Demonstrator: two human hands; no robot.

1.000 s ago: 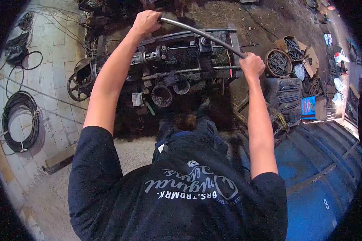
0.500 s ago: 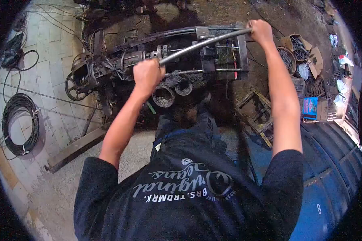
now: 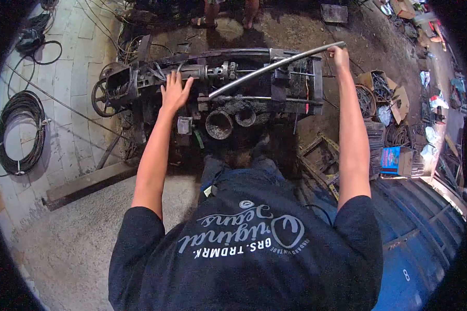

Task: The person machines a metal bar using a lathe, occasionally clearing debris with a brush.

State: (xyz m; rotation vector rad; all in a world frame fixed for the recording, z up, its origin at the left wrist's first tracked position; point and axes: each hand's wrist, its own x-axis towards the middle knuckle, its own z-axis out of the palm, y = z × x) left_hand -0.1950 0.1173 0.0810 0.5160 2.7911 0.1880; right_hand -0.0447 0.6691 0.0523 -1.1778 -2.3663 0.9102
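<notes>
My right hand (image 3: 340, 58) is closed around the far right end of a long metal rod (image 3: 275, 66), which slants across the machine with its lower left end beside the machine's clamp. With fingers spread and nothing in it, my left hand (image 3: 175, 94) hovers over the left part of the greasy machine (image 3: 192, 72), apart from the rod. Two parallel bars run along the machine's right half. In front of it stand two round cups, a larger one (image 3: 219, 125) and a smaller one (image 3: 245, 116), holding metal bits. A spoked handwheel (image 3: 97, 98) is at its left end.
A coil of black cable (image 3: 21, 132) lies on the left floor, near a long metal beam (image 3: 88, 184). At right are a metal frame (image 3: 321, 160), cardboard boxes of parts (image 3: 381, 85) and a blue panel (image 3: 394, 259). A person's feet (image 3: 205, 22) stand beyond the machine.
My left hand has let go of the rod's left end and opened, moving left. My right hand still holds the other end. The view has shifted, bringing another person's legs into sight.
</notes>
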